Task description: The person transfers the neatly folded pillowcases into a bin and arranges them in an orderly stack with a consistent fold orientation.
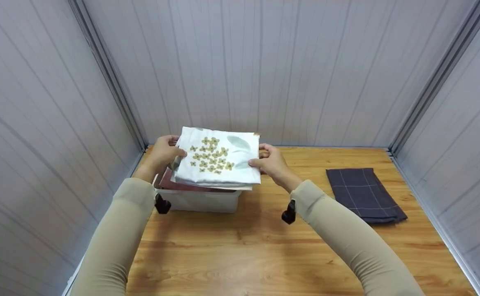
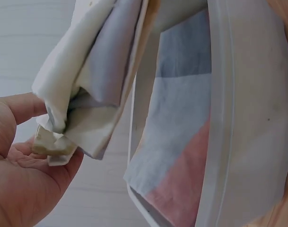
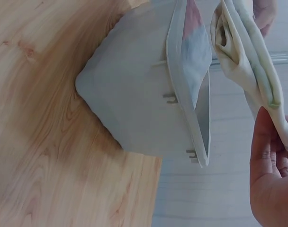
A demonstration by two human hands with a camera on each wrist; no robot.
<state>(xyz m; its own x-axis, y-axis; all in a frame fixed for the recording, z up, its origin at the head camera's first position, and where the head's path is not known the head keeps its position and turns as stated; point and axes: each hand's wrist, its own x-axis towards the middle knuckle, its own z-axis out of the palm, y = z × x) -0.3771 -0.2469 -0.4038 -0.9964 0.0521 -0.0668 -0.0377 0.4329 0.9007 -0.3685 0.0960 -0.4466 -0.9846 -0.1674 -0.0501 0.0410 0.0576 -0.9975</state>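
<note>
Both hands hold a folded white cloth [image 1: 240, 154] with yellow flowers and pale green leaves, raised over a white storage bin [image 1: 202, 201]. The left hand [image 1: 161, 156] pinches its left edge, thumb on top. At the opposite edge the right hand [image 1: 273, 164] pinches it between thumb and fingers. Folded layers of the cloth [image 2: 101, 80] show from the side in the left wrist view. Inside the bin lies a cloth [image 2: 177, 109] patterned in grey-blue and red, apart from the held one. In the head view the raised cloth hides most of the bin's inside.
On the wooden table [image 1: 240, 255], to the right, lies a folded dark cloth [image 1: 359, 193] with thin light checks. Pale panel walls [image 1: 240, 74] enclose the table at the back and on both sides.
</note>
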